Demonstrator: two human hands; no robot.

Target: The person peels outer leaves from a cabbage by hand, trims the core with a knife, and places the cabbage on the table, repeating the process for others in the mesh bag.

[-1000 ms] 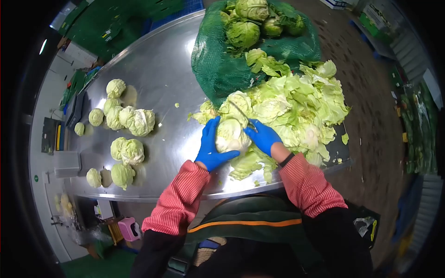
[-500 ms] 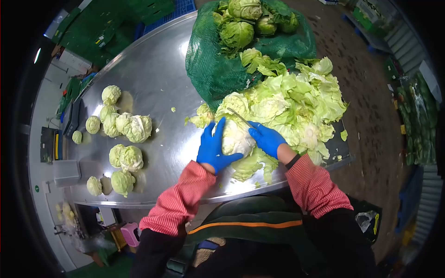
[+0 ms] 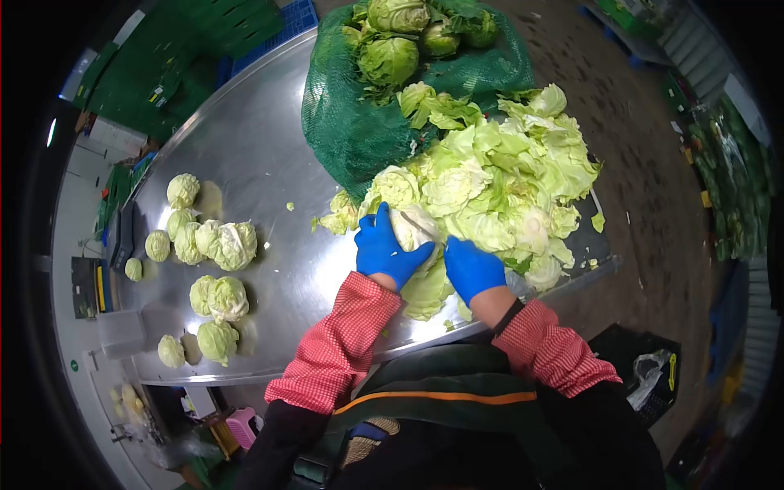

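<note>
In a blue glove, my left hand wraps around the left side of a pale cabbage head, thumb toward its near side. My right hand, gloved too, is closed at the cabbage's right, over loose leaves. A knife showed in it a moment ago; its blade is now hidden behind the hand and leaves. A large heap of stripped cabbage leaves spreads behind and to the right of both hands.
A green mesh sack with untrimmed cabbages lies at the table's far side. Several trimmed cabbages stand on the left of the steel table. A clear plastic tub sits at the left edge, and a dark crate stands low right.
The cabbage has turned and tipped under my left hand. My right hand has swung down and rotated, knuckles up, and the knife blade has gone out of sight. The whole view has shifted slightly.
</note>
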